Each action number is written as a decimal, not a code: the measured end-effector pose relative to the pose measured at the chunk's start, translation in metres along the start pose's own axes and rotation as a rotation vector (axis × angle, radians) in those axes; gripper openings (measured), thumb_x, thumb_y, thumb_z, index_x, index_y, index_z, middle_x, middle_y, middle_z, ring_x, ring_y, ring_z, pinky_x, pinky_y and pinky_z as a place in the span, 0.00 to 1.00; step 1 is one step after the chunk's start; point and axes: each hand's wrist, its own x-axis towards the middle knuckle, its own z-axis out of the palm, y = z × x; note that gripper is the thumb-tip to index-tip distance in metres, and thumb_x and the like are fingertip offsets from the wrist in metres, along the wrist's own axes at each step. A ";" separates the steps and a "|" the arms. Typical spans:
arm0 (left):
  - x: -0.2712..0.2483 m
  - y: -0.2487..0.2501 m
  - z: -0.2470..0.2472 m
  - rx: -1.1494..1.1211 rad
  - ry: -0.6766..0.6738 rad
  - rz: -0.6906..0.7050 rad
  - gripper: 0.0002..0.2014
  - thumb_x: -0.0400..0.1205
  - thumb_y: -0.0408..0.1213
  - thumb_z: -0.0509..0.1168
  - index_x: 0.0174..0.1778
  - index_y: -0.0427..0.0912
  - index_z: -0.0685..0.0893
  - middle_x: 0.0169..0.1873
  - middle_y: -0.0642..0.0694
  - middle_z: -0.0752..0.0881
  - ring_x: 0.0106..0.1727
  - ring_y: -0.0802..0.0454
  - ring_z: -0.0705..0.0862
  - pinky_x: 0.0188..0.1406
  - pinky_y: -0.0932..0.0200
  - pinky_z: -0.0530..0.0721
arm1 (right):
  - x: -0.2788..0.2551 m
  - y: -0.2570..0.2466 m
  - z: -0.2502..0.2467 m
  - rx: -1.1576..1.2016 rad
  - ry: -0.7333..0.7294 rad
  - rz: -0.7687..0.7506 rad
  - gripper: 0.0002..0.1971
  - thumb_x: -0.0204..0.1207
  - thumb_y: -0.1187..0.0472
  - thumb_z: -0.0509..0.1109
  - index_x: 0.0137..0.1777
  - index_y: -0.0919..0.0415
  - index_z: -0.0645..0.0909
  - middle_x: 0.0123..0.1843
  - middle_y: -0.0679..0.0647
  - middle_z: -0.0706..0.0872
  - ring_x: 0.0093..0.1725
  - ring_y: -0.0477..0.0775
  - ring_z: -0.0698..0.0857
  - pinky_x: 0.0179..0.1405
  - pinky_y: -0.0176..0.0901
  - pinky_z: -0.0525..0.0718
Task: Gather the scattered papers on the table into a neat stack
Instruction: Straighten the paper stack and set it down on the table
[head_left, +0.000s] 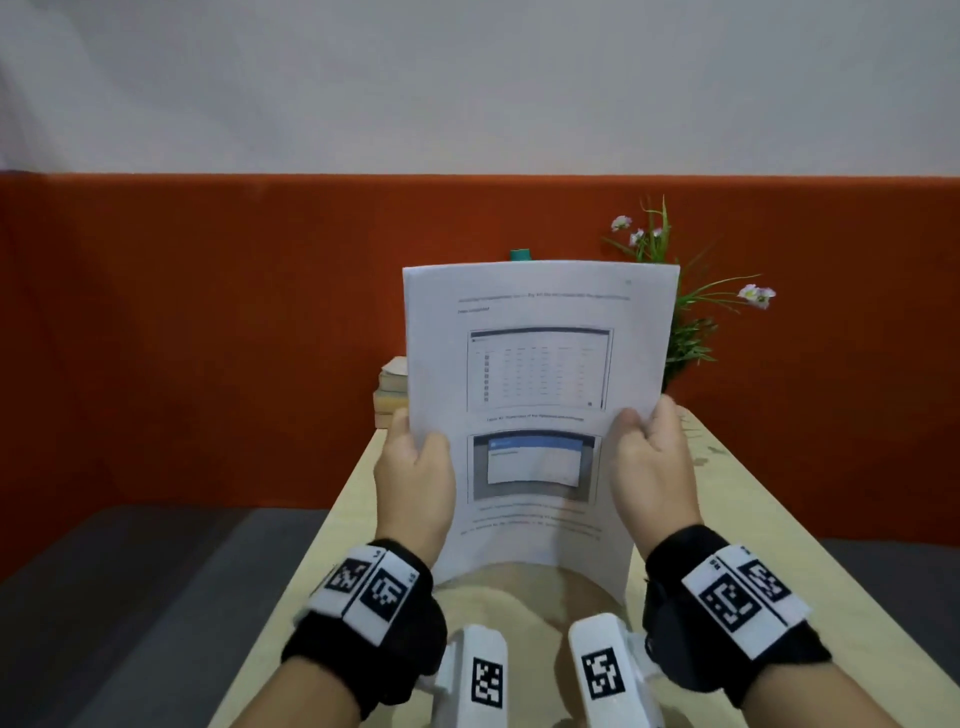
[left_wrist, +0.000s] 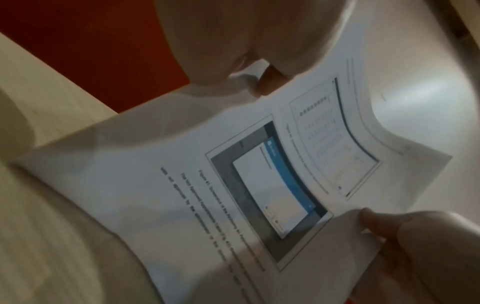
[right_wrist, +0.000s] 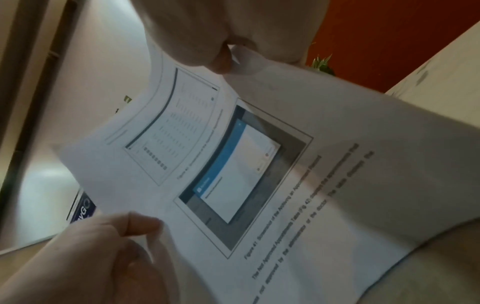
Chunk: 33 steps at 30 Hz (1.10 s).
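You have the papers (head_left: 535, 364) gathered upright between your hands, bottom edge on the table (head_left: 779, 519). Your left hand (head_left: 415, 478) and right hand (head_left: 649, 467) each pinch a side edge. What's left, I'd judge: squaring and laying flat.

This looks like an office or study corner set up for desk work, though the exact kind of room cannot be told. A narrow light wooden table (head_left: 753, 519) runs away from the person toward an orange-red fabric partition (head_left: 208, 312) of the sort that divides desks, with a plain white wall (head_left: 467, 78) above it. At the table's far end lies a small stack of books (head_left: 390, 387), and beside it stands a potted plant with small pale flowers (head_left: 685, 322). A printed report page with screenshots and figure captions (head_left: 540, 374) fits paperwork. Grey flooring (head_left: 130, 597) lies to the left of the table.
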 end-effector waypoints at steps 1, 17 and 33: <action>0.001 0.003 -0.001 -0.006 0.017 0.012 0.17 0.81 0.26 0.55 0.61 0.44 0.80 0.49 0.53 0.86 0.46 0.59 0.83 0.42 0.63 0.79 | 0.002 -0.001 -0.001 0.014 0.008 -0.005 0.06 0.85 0.60 0.54 0.55 0.55 0.73 0.47 0.42 0.80 0.47 0.43 0.79 0.45 0.40 0.75; 0.008 0.009 -0.007 0.008 0.072 0.072 0.14 0.79 0.28 0.61 0.57 0.45 0.83 0.46 0.54 0.89 0.48 0.55 0.88 0.48 0.58 0.87 | 0.003 -0.007 0.008 0.148 0.099 -0.053 0.08 0.83 0.52 0.60 0.41 0.48 0.74 0.43 0.45 0.84 0.42 0.42 0.82 0.39 0.36 0.78; -0.012 -0.009 -0.019 0.064 -0.099 -0.081 0.15 0.83 0.31 0.56 0.62 0.50 0.77 0.51 0.53 0.86 0.51 0.57 0.84 0.40 0.64 0.81 | -0.017 0.020 -0.002 0.007 -0.096 -0.003 0.12 0.82 0.65 0.56 0.49 0.43 0.73 0.51 0.42 0.83 0.47 0.31 0.82 0.43 0.31 0.81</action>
